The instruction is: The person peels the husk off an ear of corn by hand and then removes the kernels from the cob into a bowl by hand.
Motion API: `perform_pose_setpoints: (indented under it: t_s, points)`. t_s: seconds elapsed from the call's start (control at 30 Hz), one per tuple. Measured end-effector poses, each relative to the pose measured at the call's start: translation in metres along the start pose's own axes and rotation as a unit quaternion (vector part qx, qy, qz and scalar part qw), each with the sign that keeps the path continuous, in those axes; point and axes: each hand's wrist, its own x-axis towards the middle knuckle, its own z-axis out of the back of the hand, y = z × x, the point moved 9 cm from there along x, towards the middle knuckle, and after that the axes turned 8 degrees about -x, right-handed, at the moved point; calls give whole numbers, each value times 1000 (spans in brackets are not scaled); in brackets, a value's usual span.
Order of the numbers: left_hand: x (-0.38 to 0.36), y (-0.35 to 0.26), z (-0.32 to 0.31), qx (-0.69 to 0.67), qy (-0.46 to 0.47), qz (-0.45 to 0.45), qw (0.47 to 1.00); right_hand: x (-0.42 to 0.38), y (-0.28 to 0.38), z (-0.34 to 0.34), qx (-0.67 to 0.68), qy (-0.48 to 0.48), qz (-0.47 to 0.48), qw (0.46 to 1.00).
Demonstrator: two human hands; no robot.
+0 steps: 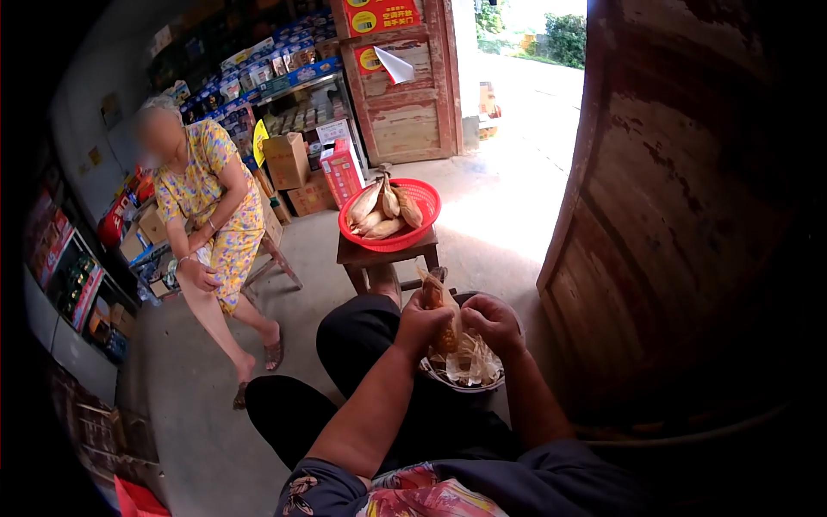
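My left hand (pixel 422 324) is wrapped round an ear of corn (pixel 445 338), its golden kernels partly bare. Dry husk stands up around the ear's upper end. Close beside it, my right hand (pixel 491 324) is closed on a pale corn husk (pixel 455 308) at the ear's side. Below both hands, a round container (pixel 469 389) holds loose, dry husks (pixel 472 362). Several ears in pale husks (pixel 384 227) lie in a red plastic basket (pixel 429 196) just beyond my hands.
The basket stands on a small wooden stool (pixel 348 253). Another person (pixel 211 202) sits at the left. Cardboard boxes (pixel 289 160) and stocked shelves (pixel 280 69) are behind. A weathered wooden door (pixel 642 215) rises at the right, beside the bright doorway.
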Motion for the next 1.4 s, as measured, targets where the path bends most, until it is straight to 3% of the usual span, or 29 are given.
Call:
perform_pose_setpoints:
  t_s: [0.17, 0.23, 0.37, 0.43, 0.5, 0.57, 0.63, 0.77, 0.83, 0.9, 0.97, 1.0, 1.03, 1.07, 1.17, 1.23, 1.27, 1.37, 1.4]
  points:
    - [2, 4, -1, 61, 28, -43, 997, 4, -11, 0, -31, -12, 31, 999]
    - [0, 1, -7, 68, 47, -55, 995, 6, -21, 3, -179, -18, 19, 984]
    - [-4, -1, -14, 25, 76, -64, 995, 5, -20, -4, -94, -64, 84, 990]
    - [-9, -5, -18, 37, 77, -66, 994, 2, -23, 3, -339, -128, 115, 925]
    - [-14, -15, -21, 18, 56, -65, 996, 0, -66, 13, -328, -129, 63, 934]
    - [-11, -15, -21, 26, 48, -80, 995, -2, -122, 11, -318, -74, -53, 944]
    - [-12, -11, -15, 30, 35, -91, 995, -12, -147, 17, -386, -87, -81, 915]
    - [-15, -17, -6, -8, -16, -44, 999, -51, -227, 55, -497, -48, -252, 829]
    - [-17, -24, -7, -122, -40, -38, 991, -57, -258, 68, -509, -10, -277, 815]
    - [-2, -7, 8, -119, -29, -27, 992, -47, -248, 82, -467, -86, -232, 849]
    - [1, -1, 15, -150, -67, -19, 986, -21, -205, 76, -323, -118, -192, 919]
    - [0, -1, 14, -149, -67, -17, 986, -8, -169, 63, -237, -88, -160, 954]
    - [-1, -2, 13, -139, -68, -15, 988, 0, -131, 38, -60, -37, -119, 990]
    - [-2, -4, 10, -128, -66, -13, 989, 2, -94, 17, 60, 13, -106, 992]
    - [-5, -6, 7, -115, -71, 11, 991, -1, -24, -24, 136, 82, -40, 987]
    - [-6, -10, 7, -124, -75, -1, 989, 4, -29, -27, 55, 73, 12, 996]
    - [-7, -12, 11, -133, -83, -10, 988, 8, -43, -18, -25, 46, -16, 999]
    - [2, -10, 25, -147, -91, -20, 985, 9, -80, 9, 64, -23, -73, 995]
    - [3, -10, 29, -156, -94, -20, 983, 5, -95, 18, 28, -25, -113, 993]
